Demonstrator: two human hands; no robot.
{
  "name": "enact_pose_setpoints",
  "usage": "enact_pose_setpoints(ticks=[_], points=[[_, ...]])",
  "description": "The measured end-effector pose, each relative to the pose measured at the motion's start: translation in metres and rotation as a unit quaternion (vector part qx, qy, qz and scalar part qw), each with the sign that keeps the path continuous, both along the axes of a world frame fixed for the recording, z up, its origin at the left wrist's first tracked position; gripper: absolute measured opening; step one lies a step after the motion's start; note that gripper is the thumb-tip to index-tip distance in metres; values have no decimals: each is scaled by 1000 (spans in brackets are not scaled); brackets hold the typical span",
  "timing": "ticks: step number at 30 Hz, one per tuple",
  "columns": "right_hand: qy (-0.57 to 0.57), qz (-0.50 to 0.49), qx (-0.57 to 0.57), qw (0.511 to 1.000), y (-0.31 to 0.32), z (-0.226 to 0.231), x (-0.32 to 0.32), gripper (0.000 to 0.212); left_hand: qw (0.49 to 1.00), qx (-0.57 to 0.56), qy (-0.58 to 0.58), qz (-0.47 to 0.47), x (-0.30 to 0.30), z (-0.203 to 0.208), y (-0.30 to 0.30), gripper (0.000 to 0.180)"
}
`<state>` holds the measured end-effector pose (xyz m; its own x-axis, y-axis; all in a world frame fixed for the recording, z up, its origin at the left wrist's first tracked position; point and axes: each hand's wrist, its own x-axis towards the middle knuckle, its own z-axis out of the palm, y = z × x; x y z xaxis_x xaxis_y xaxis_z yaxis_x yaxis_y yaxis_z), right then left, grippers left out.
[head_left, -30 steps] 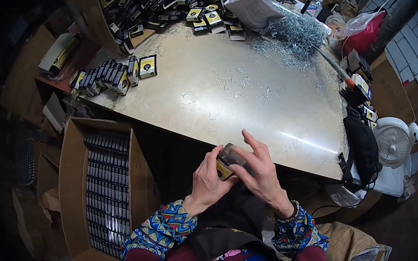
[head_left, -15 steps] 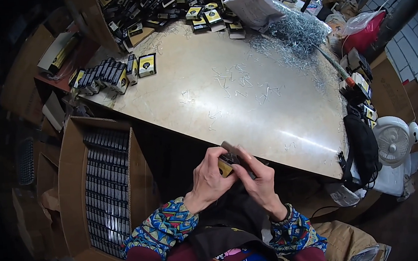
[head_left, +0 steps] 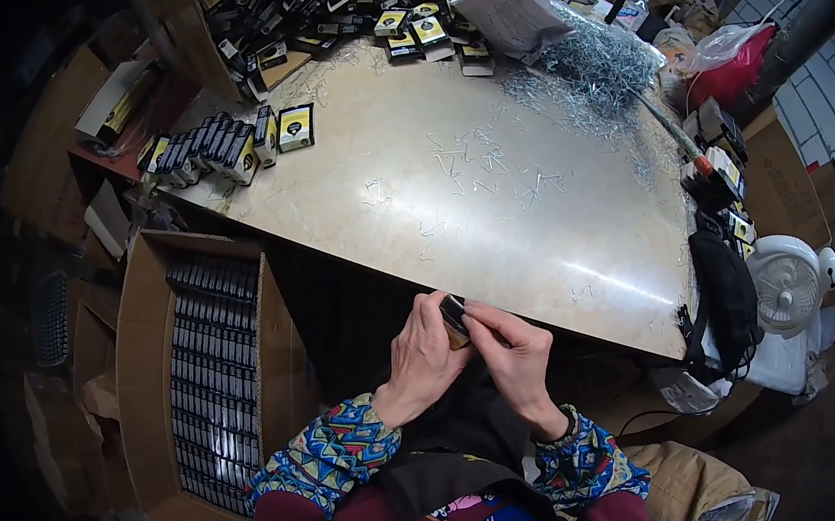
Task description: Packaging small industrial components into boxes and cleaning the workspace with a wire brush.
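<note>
At the table's near edge, my left hand (head_left: 423, 355) is closed round a small black-and-yellow carton (head_left: 454, 315), with its dark end upward. The right-hand side of that carton is where my right hand (head_left: 512, 352) pinches, thumb and forefinger close together at its top. Fingers cover most of the carton, so I cannot tell whether its end is fully closed. Matching cartons (head_left: 226, 150) stand in a leaning row on the table's left, and one more carton (head_left: 296, 127) is set beside them.
An open cardboard box (head_left: 138, 388) with packed rows of cartons stands lower left. Across the tabletop (head_left: 356, 246) lie scattered bent wire pieces (head_left: 483, 154). A wire heap (head_left: 605, 67) and a carton pile (head_left: 314, 19) fill the far side. A white fan (head_left: 784, 285) is at right.
The greyish flap that stood up above the carton is no longer raised. The carton has turned so its dark end shows, and my right fingers have drawn in to pinch at its top.
</note>
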<state>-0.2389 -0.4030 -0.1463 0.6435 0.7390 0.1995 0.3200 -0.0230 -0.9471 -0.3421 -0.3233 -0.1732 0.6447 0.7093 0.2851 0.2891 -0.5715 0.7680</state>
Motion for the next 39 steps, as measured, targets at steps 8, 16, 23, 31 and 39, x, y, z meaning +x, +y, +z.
enact_pose_setpoints(ticks=[8, 16, 23, 31, 39], points=[[-370, 21, 85, 925, 18, -9, -7, 28, 996, -80, -9, 39, 2, 8, 13, 43], [-234, 156, 60, 958, 170, 23, 27, 20, 969, -192, -88, 124, -48, 23, 105, 52], [-578, 249, 42, 776, 359, 2, 32, 77, 955, 145, -47, 253, -36, 67, 230, 42], [-151, 336, -43, 929, 317, 0, 28, 107, 944, 189, 107, 248, -30, 52, 287, 48], [286, 365, -64, 884, 342, 26, -6, 60, 896, 321, 170, 255, -56, 15, 242, 79]])
